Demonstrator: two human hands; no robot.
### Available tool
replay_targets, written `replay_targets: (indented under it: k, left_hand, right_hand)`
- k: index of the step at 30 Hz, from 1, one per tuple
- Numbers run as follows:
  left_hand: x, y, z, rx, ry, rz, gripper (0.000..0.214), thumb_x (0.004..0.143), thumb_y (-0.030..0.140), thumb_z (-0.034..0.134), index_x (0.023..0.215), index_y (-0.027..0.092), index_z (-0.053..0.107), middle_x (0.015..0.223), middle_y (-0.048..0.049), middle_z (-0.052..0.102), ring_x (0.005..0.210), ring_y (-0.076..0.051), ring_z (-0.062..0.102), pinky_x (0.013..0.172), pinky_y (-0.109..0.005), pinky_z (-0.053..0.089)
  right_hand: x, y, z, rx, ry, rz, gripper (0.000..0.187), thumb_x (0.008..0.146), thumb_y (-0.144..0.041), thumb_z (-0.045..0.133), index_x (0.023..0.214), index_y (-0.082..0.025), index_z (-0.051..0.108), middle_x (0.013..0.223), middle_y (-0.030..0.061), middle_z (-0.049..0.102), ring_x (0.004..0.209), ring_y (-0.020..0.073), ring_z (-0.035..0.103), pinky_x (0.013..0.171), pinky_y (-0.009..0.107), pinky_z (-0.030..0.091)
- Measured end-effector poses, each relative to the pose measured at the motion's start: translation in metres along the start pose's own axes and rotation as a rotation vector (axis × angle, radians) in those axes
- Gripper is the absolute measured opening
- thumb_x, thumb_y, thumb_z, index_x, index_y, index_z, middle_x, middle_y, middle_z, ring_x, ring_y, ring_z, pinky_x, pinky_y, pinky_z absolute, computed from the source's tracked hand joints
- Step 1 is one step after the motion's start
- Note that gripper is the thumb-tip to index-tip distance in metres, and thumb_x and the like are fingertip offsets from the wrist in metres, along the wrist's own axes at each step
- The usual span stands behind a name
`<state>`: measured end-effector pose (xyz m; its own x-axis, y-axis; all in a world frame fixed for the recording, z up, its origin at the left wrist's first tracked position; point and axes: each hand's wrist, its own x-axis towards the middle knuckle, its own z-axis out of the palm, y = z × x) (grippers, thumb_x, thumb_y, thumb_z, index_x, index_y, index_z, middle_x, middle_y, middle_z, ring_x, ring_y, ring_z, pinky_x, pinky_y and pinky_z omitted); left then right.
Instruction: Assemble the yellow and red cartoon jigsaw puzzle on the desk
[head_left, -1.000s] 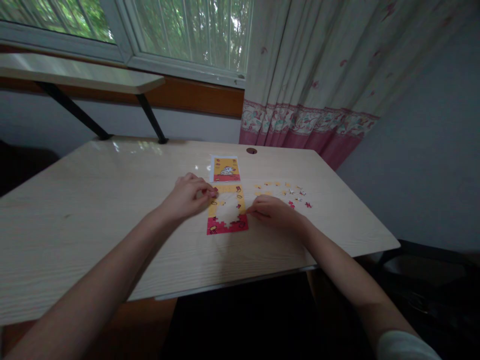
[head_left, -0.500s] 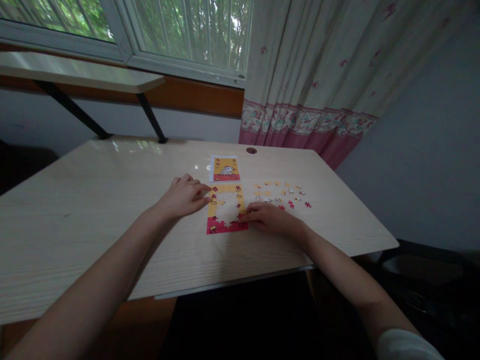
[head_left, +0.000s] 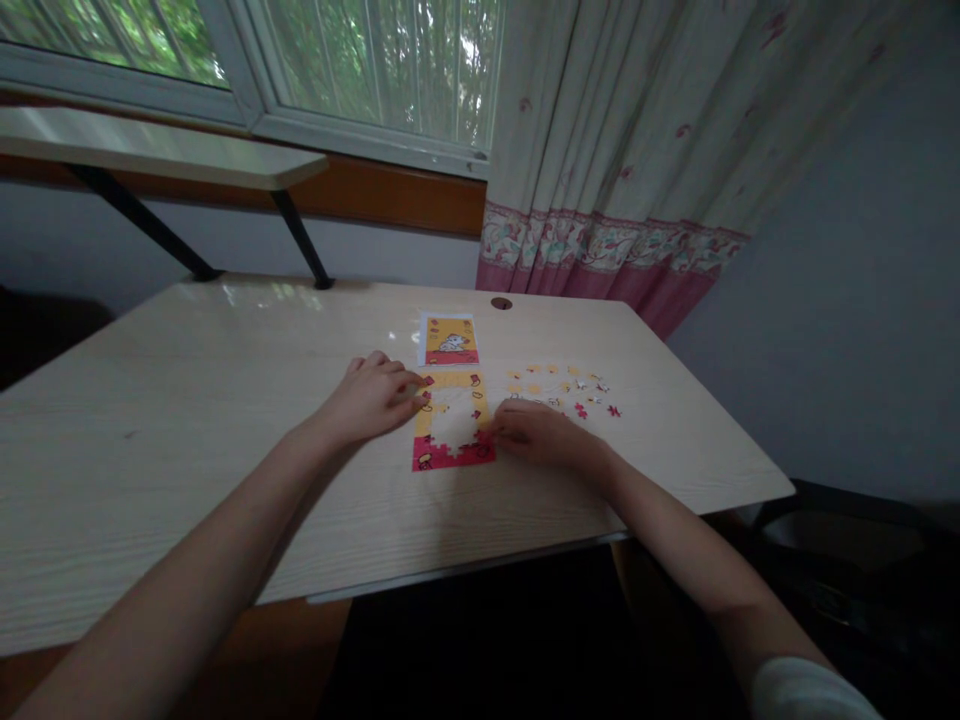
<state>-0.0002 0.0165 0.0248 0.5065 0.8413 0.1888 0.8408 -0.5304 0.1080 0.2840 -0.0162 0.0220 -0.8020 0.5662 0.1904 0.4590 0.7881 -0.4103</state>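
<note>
A small jigsaw puzzle (head_left: pixel 452 458) lies on the wooden table (head_left: pixel 187 430), its yellow and red border joined and its middle bare. My left hand (head_left: pixel 371 396) rests flat at the puzzle's upper left edge, fingers stretched out and touching it. My right hand (head_left: pixel 534 434) sits at the lower right edge with its fingers curled and pressed on the border; what they hold, if anything, is hidden. A reference picture card (head_left: pixel 451 341) lies just beyond the puzzle. Several loose pieces (head_left: pixel 570 389) are scattered to the right.
A cable hole (head_left: pixel 501 303) sits near the table's far edge. A flowered curtain (head_left: pixel 630 170) hangs behind, and a window (head_left: pixel 315 60) with a shelf on black brackets (head_left: pixel 150 150) is at the back left. The table's right corner (head_left: pixel 780 490) is close to the wall.
My right hand slid left from the loose pieces to the puzzle's lower right border. My left hand opened from a pinch and now lies flat at the upper left edge.
</note>
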Motion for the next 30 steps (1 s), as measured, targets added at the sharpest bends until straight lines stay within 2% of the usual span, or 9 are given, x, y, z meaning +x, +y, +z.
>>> replay_targets:
  k: [4, 8, 14, 19, 24, 30]
  left_hand:
    - [-0.003, 0.028, -0.006, -0.103, -0.047, 0.145, 0.029, 0.088, 0.043, 0.046, 0.095, 0.027, 0.069, 0.097, -0.0049, 0.066, 0.094, -0.025, 0.047, 0.080, -0.037, 0.030]
    - [-0.009, 0.056, -0.009, -0.117, -0.123, 0.239, 0.025, 0.083, 0.043, 0.056, 0.095, 0.026, 0.069, 0.093, -0.0048, 0.065, 0.094, -0.025, 0.048, 0.076, -0.035, 0.031]
    - [-0.013, 0.070, -0.004, -0.084, -0.126, 0.285, 0.020, 0.084, 0.035, 0.055, 0.092, 0.023, 0.069, 0.086, -0.0057, 0.063, 0.086, -0.022, 0.051, 0.071, -0.033, 0.035]
    - [-0.012, 0.070, 0.010, -0.137, -0.115, 0.223, 0.013, 0.080, 0.027, 0.058, 0.085, 0.021, 0.068, 0.083, -0.0052, 0.064, 0.085, -0.022, 0.054, 0.073, -0.033, 0.039]
    - [-0.008, 0.069, 0.026, -0.240, -0.155, -0.007, 0.013, 0.075, 0.029, 0.061, 0.084, 0.023, 0.068, 0.073, -0.0036, 0.063, 0.078, -0.022, 0.056, 0.065, -0.031, 0.040]
    - [-0.004, 0.069, 0.026, -0.306, -0.239, -0.123, 0.015, 0.072, 0.036, 0.064, 0.082, 0.026, 0.068, 0.070, -0.0003, 0.064, 0.070, -0.019, 0.057, 0.063, -0.030, 0.037]
  right_hand:
    - [-0.003, 0.000, -0.003, -0.064, -0.051, -0.044, 0.016, 0.087, -0.022, 0.054, 0.096, -0.019, 0.068, 0.090, 0.0043, 0.061, 0.084, 0.0128, 0.055, 0.079, 0.025, 0.043]
    - [-0.004, -0.002, 0.000, -0.122, -0.104, -0.087, 0.021, 0.090, -0.026, 0.051, 0.101, -0.022, 0.068, 0.091, 0.0050, 0.061, 0.082, 0.0123, 0.055, 0.077, 0.024, 0.042]
    - [-0.003, -0.006, 0.003, -0.194, -0.102, -0.084, 0.021, 0.090, -0.027, 0.050, 0.102, -0.022, 0.067, 0.092, 0.0055, 0.062, 0.083, 0.0132, 0.054, 0.078, 0.025, 0.041]
    - [-0.002, -0.009, 0.002, -0.166, -0.093, -0.072, 0.020, 0.089, -0.025, 0.051, 0.100, -0.020, 0.067, 0.103, 0.0065, 0.062, 0.091, 0.0140, 0.055, 0.083, 0.026, 0.041]
    - [-0.001, -0.011, 0.000, -0.154, -0.105, -0.085, 0.020, 0.090, -0.024, 0.050, 0.097, -0.017, 0.067, 0.102, 0.0071, 0.064, 0.091, 0.0143, 0.056, 0.083, 0.026, 0.042]
    - [-0.001, -0.010, 0.002, -0.154, -0.115, -0.093, 0.018, 0.090, -0.021, 0.049, 0.095, -0.017, 0.066, 0.098, 0.0062, 0.065, 0.091, 0.0139, 0.056, 0.084, 0.027, 0.041]
